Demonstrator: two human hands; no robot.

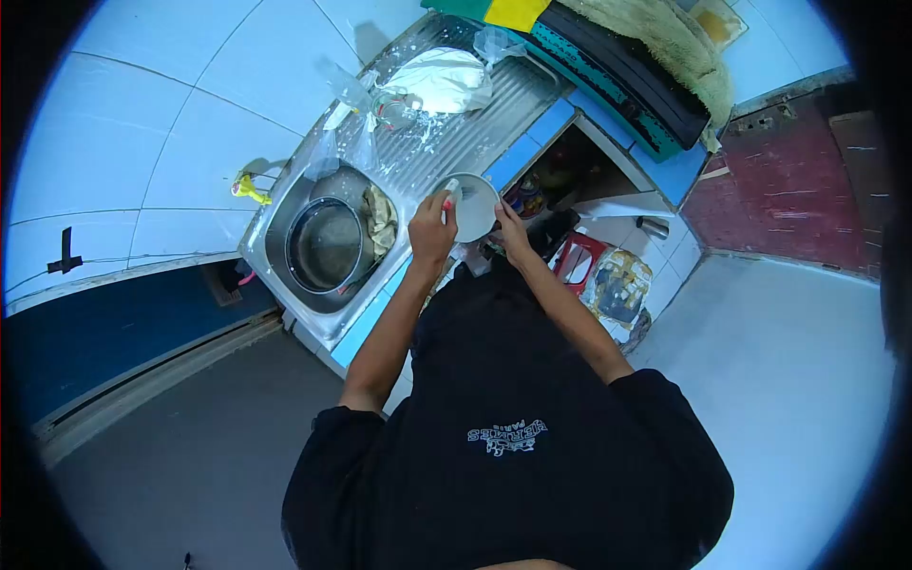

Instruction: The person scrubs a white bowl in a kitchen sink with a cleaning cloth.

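Note:
A round, pale, translucent bowl (478,211) is between my hands at the front edge of the counter. My right hand (514,235) is closed on the bowl's right rim. On the other side my left hand (433,228) is closed, its fingertips over the left rim. At those fingertips is a small white piece (452,191) with a red or pink spot beside it; I cannot make out what it is. Left of my left hand, the steel sink (275,249) holds a dark-rimmed round pot (325,245) with cloudy liquid. A crumpled beige cloth (381,220) lies beside the pot.
Clear plastic bags (361,142) and a white bundle (439,81) lie on the wet drainboard (480,128). A teal and black crate (608,81) with a towel over it stands at the back right. Below is an open counter recess (570,166) and a red-framed item (578,258).

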